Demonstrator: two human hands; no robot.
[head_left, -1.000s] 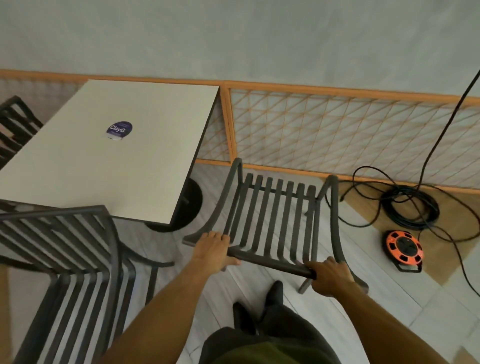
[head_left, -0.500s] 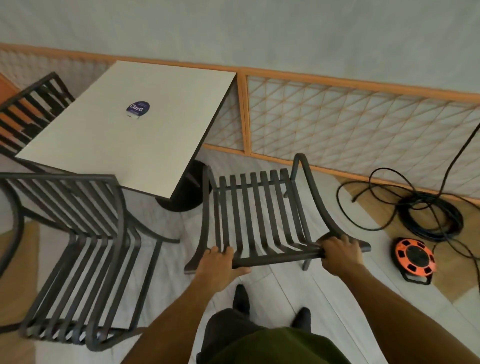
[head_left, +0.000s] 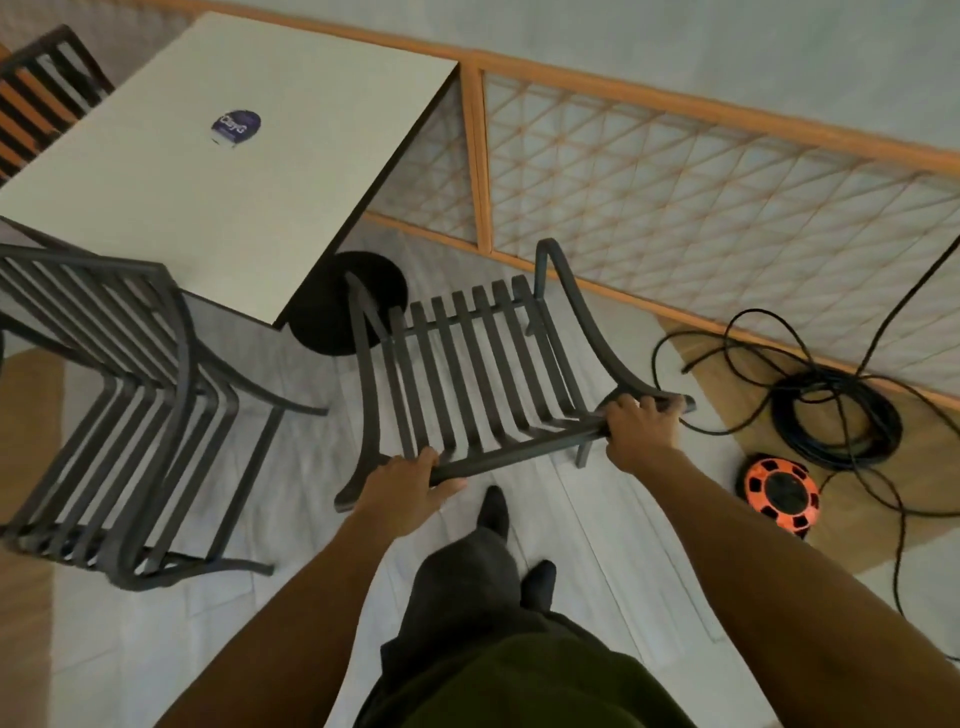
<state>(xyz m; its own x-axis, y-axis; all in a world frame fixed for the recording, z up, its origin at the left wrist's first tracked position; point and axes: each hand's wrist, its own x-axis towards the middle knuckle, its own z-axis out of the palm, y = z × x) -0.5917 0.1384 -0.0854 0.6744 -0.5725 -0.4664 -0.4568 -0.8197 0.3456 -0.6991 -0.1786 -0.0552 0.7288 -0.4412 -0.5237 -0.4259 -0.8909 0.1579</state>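
Observation:
A dark grey slatted metal chair (head_left: 467, 364) stands in front of me, its back towards me and its seat facing the table. My left hand (head_left: 402, 488) grips the left part of the chair's top rail. My right hand (head_left: 641, 428) grips the rail's right end, where the armrest joins. The white square table (head_left: 218, 171) stands on a black round base (head_left: 332, 306) just left of the chair's front; a purple sticker (head_left: 236, 127) lies on its top.
A second slatted chair (head_left: 119, 395) stands at the left by the table's near edge, a third (head_left: 41, 98) at the far left. A wood-framed lattice panel (head_left: 701, 197) runs behind. Black cable coils (head_left: 831, 415) and an orange cable reel (head_left: 779, 491) lie on the floor at right.
The chair has swung and slid left, closer to the table base, with both hands on its top rail. My view has turned and tilted further down.

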